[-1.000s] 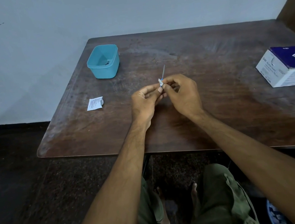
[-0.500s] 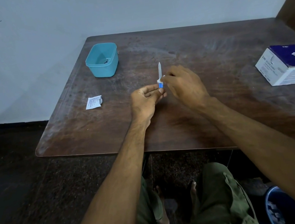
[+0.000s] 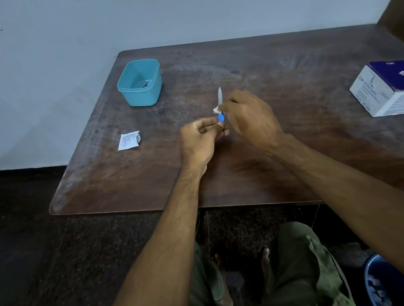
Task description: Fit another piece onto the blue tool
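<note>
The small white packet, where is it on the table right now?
In the head view the small white packet lies flat on the table, near its left edge, below the teal tub and left of the left hand.

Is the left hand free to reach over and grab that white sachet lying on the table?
Probably not right away. The left hand pinches the blue end of the capped needle, which the right hand also holds. The white sachet lies to its left on the table with nothing between them, so the path itself looks free.
</note>
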`<state>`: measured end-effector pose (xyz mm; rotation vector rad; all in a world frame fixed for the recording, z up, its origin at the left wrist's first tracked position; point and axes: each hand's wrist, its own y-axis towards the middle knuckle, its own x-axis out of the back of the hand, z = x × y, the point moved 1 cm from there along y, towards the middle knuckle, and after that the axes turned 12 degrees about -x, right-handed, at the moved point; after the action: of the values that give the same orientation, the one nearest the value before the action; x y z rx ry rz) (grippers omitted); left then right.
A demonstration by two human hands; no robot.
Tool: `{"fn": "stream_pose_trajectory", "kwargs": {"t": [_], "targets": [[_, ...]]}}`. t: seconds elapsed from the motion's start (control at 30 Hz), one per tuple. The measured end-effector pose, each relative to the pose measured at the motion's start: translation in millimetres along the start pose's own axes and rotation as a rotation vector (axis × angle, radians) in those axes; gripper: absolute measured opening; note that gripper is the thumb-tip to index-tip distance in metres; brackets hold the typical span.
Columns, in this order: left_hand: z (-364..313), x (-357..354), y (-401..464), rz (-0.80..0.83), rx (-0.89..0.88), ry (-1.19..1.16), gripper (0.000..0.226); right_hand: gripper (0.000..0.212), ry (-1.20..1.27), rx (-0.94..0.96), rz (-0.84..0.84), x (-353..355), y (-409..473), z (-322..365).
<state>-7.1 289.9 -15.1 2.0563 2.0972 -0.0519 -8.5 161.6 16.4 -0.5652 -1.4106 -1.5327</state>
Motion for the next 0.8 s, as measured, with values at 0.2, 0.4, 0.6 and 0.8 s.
{"fn": "stream_pose_trajectory", "kwargs": {"t": [0.2,0.4,0.6,0.8], "targets": [[1.9,-2.6,0.3,0.002,0.01,-0.005,0.004,0.029,-0.016,0.046,0.003,0.4,-6.6,-5.0],[-1.5,-1.6,-3.0,0.015,-0.027,0.039,0.005,0.028,-0.053,-0.012,-0.044,1.2,17.0,-14.9],[-1.2,-3.0,-3.9,0.018,-0.032,0.069,0.005,0.037,-0.051,0.119,-0.023,3.8,4.2,-13.9],[-1.8,-4.3,-5.7,0.025,-0.049,0.102,0.008,0.015,-0.091,-0.001,-0.074,7.9,29.3,-25.5]]}}
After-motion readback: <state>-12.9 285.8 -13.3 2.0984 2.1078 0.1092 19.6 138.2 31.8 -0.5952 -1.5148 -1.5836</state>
